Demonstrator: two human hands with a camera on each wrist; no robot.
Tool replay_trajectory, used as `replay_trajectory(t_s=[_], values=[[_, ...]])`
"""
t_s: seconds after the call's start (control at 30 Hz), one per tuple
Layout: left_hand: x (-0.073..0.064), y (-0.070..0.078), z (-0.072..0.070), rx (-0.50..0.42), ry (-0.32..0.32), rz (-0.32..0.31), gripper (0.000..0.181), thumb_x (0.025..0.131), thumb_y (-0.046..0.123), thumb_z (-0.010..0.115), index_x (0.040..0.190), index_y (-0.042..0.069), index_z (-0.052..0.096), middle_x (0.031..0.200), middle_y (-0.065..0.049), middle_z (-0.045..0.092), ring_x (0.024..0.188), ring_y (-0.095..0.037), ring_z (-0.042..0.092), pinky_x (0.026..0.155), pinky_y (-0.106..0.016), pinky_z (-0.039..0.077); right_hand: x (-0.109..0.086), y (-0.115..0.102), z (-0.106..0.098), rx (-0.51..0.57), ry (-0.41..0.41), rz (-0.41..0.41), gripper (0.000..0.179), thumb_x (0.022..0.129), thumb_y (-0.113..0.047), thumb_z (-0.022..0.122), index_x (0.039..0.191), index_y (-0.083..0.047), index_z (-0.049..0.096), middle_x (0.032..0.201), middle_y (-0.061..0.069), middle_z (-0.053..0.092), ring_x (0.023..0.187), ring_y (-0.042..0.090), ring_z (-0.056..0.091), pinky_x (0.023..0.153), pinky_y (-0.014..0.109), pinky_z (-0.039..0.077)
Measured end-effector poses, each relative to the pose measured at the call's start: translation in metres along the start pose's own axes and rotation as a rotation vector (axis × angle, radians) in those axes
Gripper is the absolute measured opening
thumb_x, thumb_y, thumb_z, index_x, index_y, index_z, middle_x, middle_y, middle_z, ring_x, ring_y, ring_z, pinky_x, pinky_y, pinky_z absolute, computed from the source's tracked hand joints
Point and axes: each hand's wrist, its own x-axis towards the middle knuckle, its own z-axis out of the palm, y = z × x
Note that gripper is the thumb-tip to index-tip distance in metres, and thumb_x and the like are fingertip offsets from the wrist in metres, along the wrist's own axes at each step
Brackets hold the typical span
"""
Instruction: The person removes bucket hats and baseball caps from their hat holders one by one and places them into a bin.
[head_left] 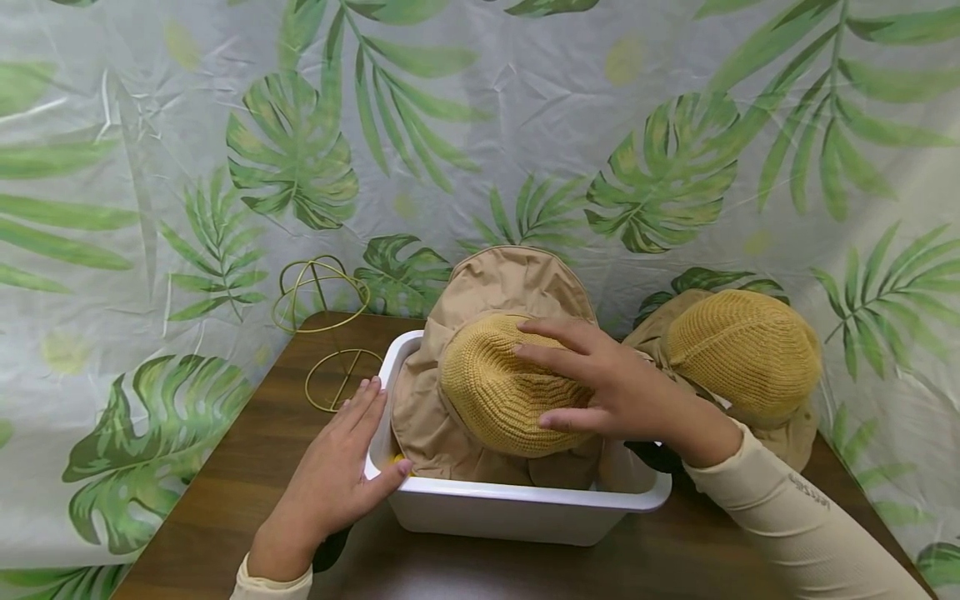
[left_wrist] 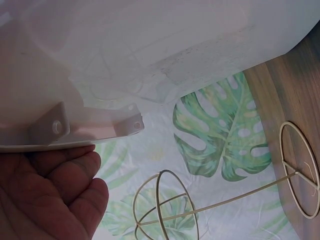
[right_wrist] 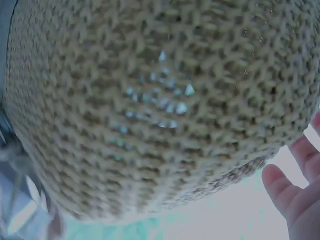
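A white plastic tub [head_left: 510, 512] stands on the table with a tan fabric hat [head_left: 510, 279] in it. On that hat lies a yellow knit hat [head_left: 487, 392], its crown dented. My right hand [head_left: 618, 387] rests on the knit hat with fingers spread and nearly straight. Knit fabric [right_wrist: 150, 100] fills most of the right wrist view, with my fingertips at its right edge. My left hand [head_left: 333, 475] lies along the tub's left rim, fingers extended. From below, the left wrist view shows its fingers [left_wrist: 75, 175] against the rim's underside.
At the back left stands a gold wire hat stand [head_left: 337, 354], close to the tub. A second yellow knit hat [head_left: 742, 350] sits over a khaki fabric hat [head_left: 787, 437] on the right. Behind the wooden table [head_left: 225, 483] hangs a leaf-print sheet [head_left: 540, 108].
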Motion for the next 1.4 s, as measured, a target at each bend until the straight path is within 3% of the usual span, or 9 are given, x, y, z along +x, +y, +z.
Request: replay_trajectory(t_s=[0.2,0.43,0.8,0.97,1.1,1.4], values=[[0.000,0.000,-0.001,0.003,-0.009,-0.003,0.085,0.089,0.053,0.063,0.140,-0.011,0.047,0.149,-0.024,0.043,0.141,-0.037,0.036,0.113,-0.049,0.032,0.012,-0.004,0.006,-0.243,-0.128,-0.123,0.090,0.084,-0.070,0.061,0.152,-0.015,0.042,0.160,0.013,0.028,0.146,0.037,0.024,0.112,0.062,0.025],[0.000,0.002,-0.001,0.004,-0.015,-0.009,0.085,0.089,0.055,0.062,0.141,-0.011,0.047,0.150,-0.023,0.042,0.142,-0.036,0.035,0.114,-0.048,0.031,0.022,0.003,0.009,-0.366,-0.233,-0.134,0.089,0.087,-0.071,0.056,0.155,-0.018,0.036,0.164,0.012,0.019,0.148,0.038,0.016,0.116,0.061,0.014],[0.000,0.001,-0.001,0.001,-0.017,-0.012,0.085,0.089,0.055,0.062,0.141,-0.011,0.047,0.150,-0.023,0.042,0.142,-0.036,0.036,0.114,-0.048,0.032,0.029,0.027,0.018,-0.289,-0.274,-0.062,0.084,0.092,-0.071,0.045,0.157,-0.018,0.032,0.164,0.011,0.018,0.150,0.036,0.012,0.114,0.064,0.019],[0.000,0.001,0.000,0.002,-0.008,-0.008,0.085,0.089,0.054,0.063,0.141,-0.011,0.047,0.150,-0.023,0.042,0.141,-0.036,0.036,0.116,-0.044,0.029,0.029,0.038,0.025,-0.178,-0.319,0.006,0.086,0.092,-0.068,0.049,0.159,-0.020,0.025,0.165,0.009,0.016,0.150,0.037,0.008,0.113,0.066,0.019],[0.000,0.000,0.001,0.001,0.007,0.002,0.084,0.089,0.054,0.062,0.140,-0.012,0.048,0.150,-0.024,0.043,0.141,-0.037,0.036,0.117,-0.043,0.029,0.029,0.045,0.032,-0.084,-0.342,0.032,0.088,0.091,-0.068,0.051,0.160,-0.019,0.023,0.164,0.012,0.018,0.149,0.040,0.011,0.113,0.064,0.021],[0.000,-0.001,0.002,0.002,0.017,0.006,0.084,0.089,0.054,0.061,0.140,-0.012,0.048,0.149,-0.024,0.043,0.141,-0.036,0.037,0.117,-0.042,0.028,0.026,0.047,0.052,-0.043,-0.403,0.056,0.090,0.090,-0.076,0.039,0.160,-0.021,0.022,0.163,0.009,0.023,0.148,0.036,0.020,0.115,0.059,0.024]])
